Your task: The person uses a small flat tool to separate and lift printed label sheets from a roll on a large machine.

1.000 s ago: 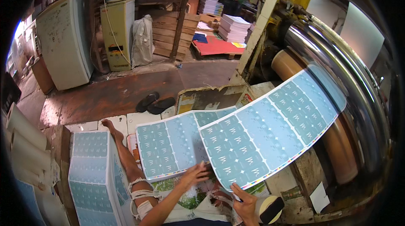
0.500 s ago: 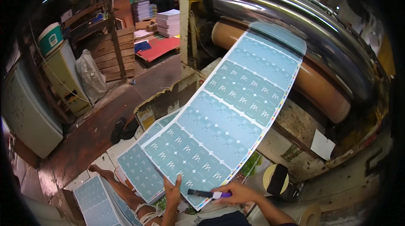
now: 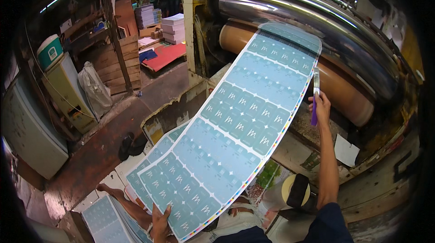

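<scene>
- Paper sheet [image 3: 226,134], long and printed in alternating teal and pale blue bands with white script marks, slopes across the middle of my view, from the rollers at the top down to the lower left.
- I see the left hand [image 3: 160,225] at the near end, pinching the sheet's edge narrowly, thumb laid on the printed face; its other fingers are mostly hidden from me.
- I see the right hand [image 3: 321,106] closed around a slim purple-handled tool with a pale metal blade [image 3: 316,83], held upright beside the sheet's right edge, close to the rollers. I cannot tell whether the blade touches the paper.
- Beyond, the wide shiny chrome roller [image 3: 276,14] sits above a smooth brown roller [image 3: 344,89], the sheet's far end reaching both.
- Under the sheet's near left side I make out a pile of matching teal printed sheets [image 3: 137,178]; a second stack of blue-green printed sheets [image 3: 102,218] stands farther left, beside an outstretched bare leg [image 3: 131,206].
- Right of the sheet, a black oblong object [image 3: 298,191] rests on a round pale yellow top [image 3: 286,189].
- Past the right forearm lies a plain white paper piece [image 3: 346,150].
- Dark sandals [image 3: 132,147] rest on the floor at left.
</scene>
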Demonstrator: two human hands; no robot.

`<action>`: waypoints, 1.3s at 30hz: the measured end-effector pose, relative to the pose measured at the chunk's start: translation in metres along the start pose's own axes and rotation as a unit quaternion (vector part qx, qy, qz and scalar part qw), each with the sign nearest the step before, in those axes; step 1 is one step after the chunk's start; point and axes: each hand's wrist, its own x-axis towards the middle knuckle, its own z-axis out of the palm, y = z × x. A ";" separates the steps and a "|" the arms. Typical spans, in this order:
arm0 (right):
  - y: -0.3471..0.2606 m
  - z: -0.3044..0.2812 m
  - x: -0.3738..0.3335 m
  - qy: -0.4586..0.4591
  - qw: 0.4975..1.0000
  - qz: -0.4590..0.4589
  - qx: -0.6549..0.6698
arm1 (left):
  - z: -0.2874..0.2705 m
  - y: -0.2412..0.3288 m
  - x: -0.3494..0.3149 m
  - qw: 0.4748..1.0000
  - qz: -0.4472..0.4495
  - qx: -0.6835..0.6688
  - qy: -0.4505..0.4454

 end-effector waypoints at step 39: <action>0.017 -0.013 0.093 -0.197 0.939 -0.153 -0.235 | -0.119 -0.020 -0.078 0.978 0.037 0.044 0.201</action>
